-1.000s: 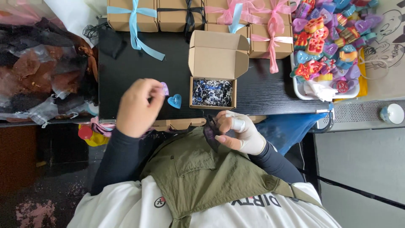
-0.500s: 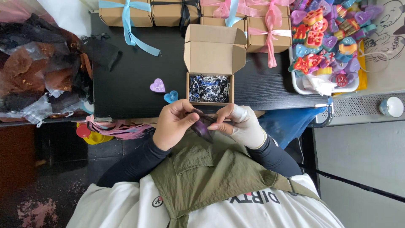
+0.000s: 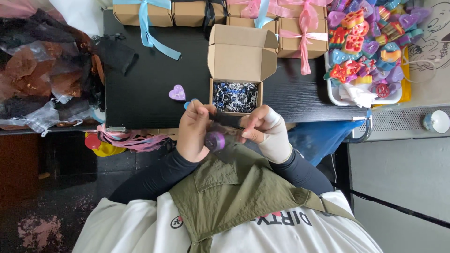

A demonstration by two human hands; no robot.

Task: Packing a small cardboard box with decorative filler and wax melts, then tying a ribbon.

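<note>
- The left hand (image 3: 197, 133) has its fingers (image 3: 202, 112) curled closed around the upper edge of a small dark sheer pouch (image 3: 225, 122), with a round purple piece (image 3: 215, 139) tucked low against the palm, seemingly inside the pouch.
- The right hand (image 3: 267, 133), wrapped in a white bandage or glove across palm and wrist, pinches the other side of the same pouch; its fingers (image 3: 249, 133) are closed on the fabric.
- Both hands meet close together over the front edge of the desk (image 3: 145, 93), above an olive green apron (image 3: 229, 197) worn over a white top.
- Just beyond the hands stands an open brown cardboard box (image 3: 241, 56), lid flaps up, filled with black and white shredded paper (image 3: 235, 97).
- Left of the box a purple heart (image 3: 177, 93) lies on the black desk; a blue heart (image 3: 187, 104) peeks out beside the left hand, mostly hidden by it.
- Along the far edge sit closed brown boxes: one tied with blue ribbon (image 3: 149, 30), others with pink ribbon (image 3: 305, 35).
- To the right, a white tray (image 3: 333, 96) holds a heap of colourful heart-shaped pieces (image 3: 365, 42).
- To the left lies a pile of dark and brown sheer bags (image 3: 42, 79).
- Pink ribbons (image 3: 129, 139) hang off the desk's front edge, beside a yellow and red object (image 3: 101, 145) below.
</note>
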